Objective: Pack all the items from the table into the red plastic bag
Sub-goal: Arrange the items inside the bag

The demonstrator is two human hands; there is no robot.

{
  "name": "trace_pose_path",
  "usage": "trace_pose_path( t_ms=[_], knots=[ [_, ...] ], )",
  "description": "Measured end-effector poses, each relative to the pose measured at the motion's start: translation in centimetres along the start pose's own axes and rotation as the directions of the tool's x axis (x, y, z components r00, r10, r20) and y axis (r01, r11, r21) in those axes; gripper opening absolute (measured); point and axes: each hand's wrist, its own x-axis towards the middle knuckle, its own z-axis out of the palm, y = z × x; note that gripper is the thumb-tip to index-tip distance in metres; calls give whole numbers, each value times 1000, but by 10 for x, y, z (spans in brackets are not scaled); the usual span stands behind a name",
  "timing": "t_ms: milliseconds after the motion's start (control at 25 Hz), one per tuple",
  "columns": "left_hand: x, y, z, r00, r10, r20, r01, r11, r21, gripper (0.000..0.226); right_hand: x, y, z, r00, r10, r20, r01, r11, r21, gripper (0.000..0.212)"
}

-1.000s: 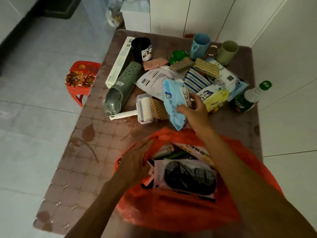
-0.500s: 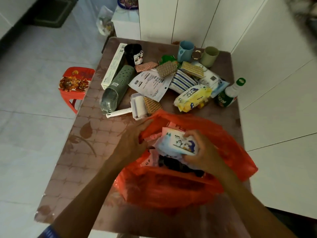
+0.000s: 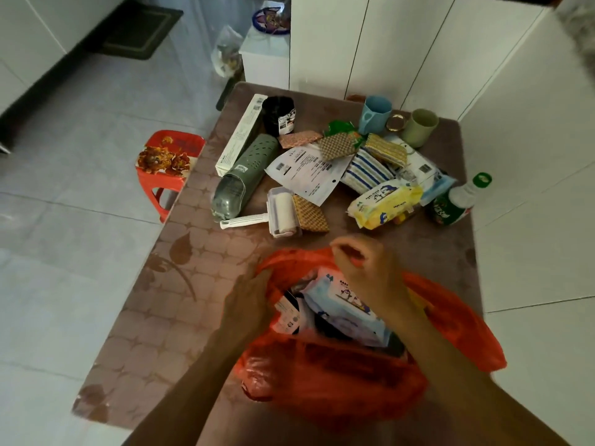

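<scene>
The red plastic bag [image 3: 338, 375] lies open on the near part of the brown table [image 3: 180, 284]. My left hand [image 3: 248, 297] grips its left rim. A blue wipes pack [image 3: 341, 304] rests on top of other packets inside the bag. My right hand [image 3: 363, 268] hovers over the bag's far rim with loosely curled fingers and holds nothing. Beyond the bag lie a yellow wipes pack [image 3: 384, 201], a lint roller [image 3: 283, 214], a green perforated case [image 3: 244, 178], a white mailer [image 3: 306, 169], a striped cloth [image 3: 367, 170] and several woven sponges.
At the table's far end stand a long white box [image 3: 241, 133], a black cup [image 3: 278, 114], a blue mug [image 3: 375, 114] and a pale green mug [image 3: 420, 127]. A green-capped bottle [image 3: 460, 201] lies near the right edge. A red stool [image 3: 167, 159] stands left of the table.
My right hand carried the blue wipes pack from the pile into the bag, let go of it, and has lifted toward the bag's far rim. My left hand kept hold of the rim.
</scene>
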Motion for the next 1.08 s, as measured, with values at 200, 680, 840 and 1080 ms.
trace_pose_path(
  t_ms=[200, 680, 840, 1080],
  knots=[
    [-2, -10, 7, 991, 133, -26, -134, 990, -47, 61, 108, 11, 76, 933, 188, 307, -46, 908, -417, 67],
    [-15, 2, 1, 980, 197, -4, -195, 968, -161, 80, 61, 3, -20, 981, 195, 1, -180, 903, 391, 21],
    [-19, 9, -4, 976, 216, -30, -217, 950, -223, 83, -11, 17, -25, 803, 148, 578, -207, 977, 38, 27],
    [-15, 1, -9, 955, 296, 16, -286, 934, -214, 84, -79, 29, 33, 649, -18, 760, 371, 880, -296, 31]
  ],
)
